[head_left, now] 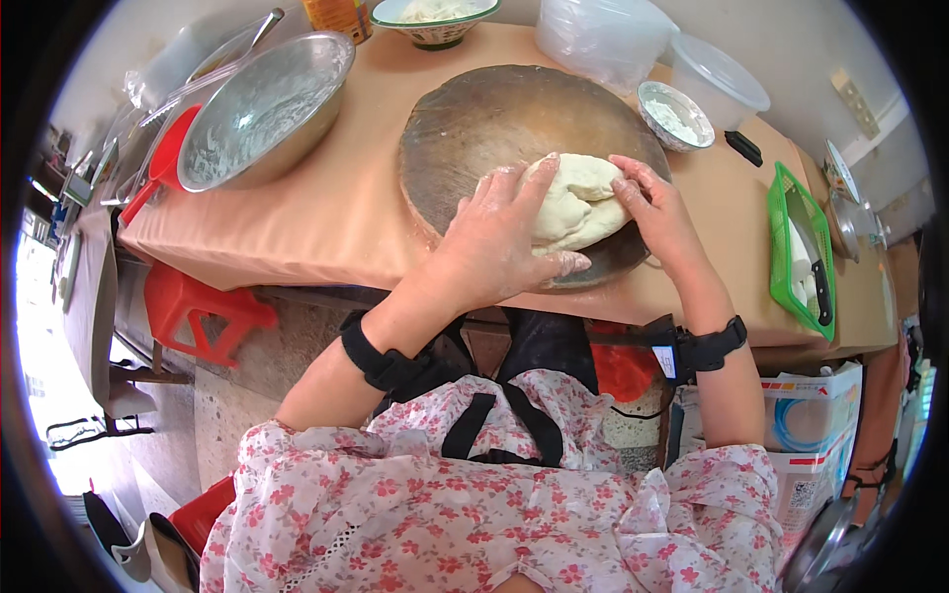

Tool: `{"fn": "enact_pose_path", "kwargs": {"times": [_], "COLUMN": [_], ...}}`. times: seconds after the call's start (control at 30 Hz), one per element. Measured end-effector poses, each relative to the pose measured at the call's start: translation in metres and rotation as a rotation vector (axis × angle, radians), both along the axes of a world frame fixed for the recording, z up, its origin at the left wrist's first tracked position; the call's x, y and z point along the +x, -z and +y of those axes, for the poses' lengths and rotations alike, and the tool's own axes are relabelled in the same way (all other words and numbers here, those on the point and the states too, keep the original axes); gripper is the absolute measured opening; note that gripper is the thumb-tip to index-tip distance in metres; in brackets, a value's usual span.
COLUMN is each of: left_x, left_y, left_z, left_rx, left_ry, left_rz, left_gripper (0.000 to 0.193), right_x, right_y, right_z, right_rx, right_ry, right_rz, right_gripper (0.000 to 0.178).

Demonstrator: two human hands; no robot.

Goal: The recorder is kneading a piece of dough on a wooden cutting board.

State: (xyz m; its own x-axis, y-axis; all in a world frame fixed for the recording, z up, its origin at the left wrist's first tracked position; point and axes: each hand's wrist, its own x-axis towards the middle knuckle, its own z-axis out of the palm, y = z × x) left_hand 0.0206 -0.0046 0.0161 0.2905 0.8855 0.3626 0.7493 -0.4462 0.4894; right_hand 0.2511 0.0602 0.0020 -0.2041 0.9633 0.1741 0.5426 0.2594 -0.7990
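A pale, folded lump of dough (pixel 583 203) rests on the right part of a round wooden board (pixel 474 124). My left hand (pixel 499 227) lies along the dough's left side, thumb spread toward the near edge and fingers toward the far one. With its thumb and fingers, my right hand (pixel 657 208) grips the dough's right edge. Flour or bits of dough cling to the fingers of both hands. A deep crease runs across the lump between them. The underside of the dough is hidden.
At the left stand a floury steel bowl (pixel 272 114) and a red dipper (pixel 170 158). Behind the board are a patterned bowl (pixel 435 22) of white stuff and a small bowl of flour (pixel 675 117). A green basket (pixel 781 247) at the right holds a black-handled knife (pixel 821 292).
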Motion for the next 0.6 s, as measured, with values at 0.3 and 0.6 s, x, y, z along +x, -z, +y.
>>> {"fn": "enact_pose_path", "kwargs": {"times": [0.3,0.6], "left_x": [-0.005,-0.016], "left_y": [0.026,0.044], "left_z": [0.013,0.012], "left_rx": [0.014,0.066], "left_ry": [0.007,-0.002], "left_rz": [-0.139,-0.111], "left_gripper": [0.093,0.106], "right_x": [-0.006,-0.044], "right_y": [-0.006,-0.054], "right_z": [0.018,-0.033], "right_rx": [-0.095,0.622], "right_ry": [0.100,-0.059], "right_rz": [0.005,-0.322], "right_gripper": [0.035,0.025]}}
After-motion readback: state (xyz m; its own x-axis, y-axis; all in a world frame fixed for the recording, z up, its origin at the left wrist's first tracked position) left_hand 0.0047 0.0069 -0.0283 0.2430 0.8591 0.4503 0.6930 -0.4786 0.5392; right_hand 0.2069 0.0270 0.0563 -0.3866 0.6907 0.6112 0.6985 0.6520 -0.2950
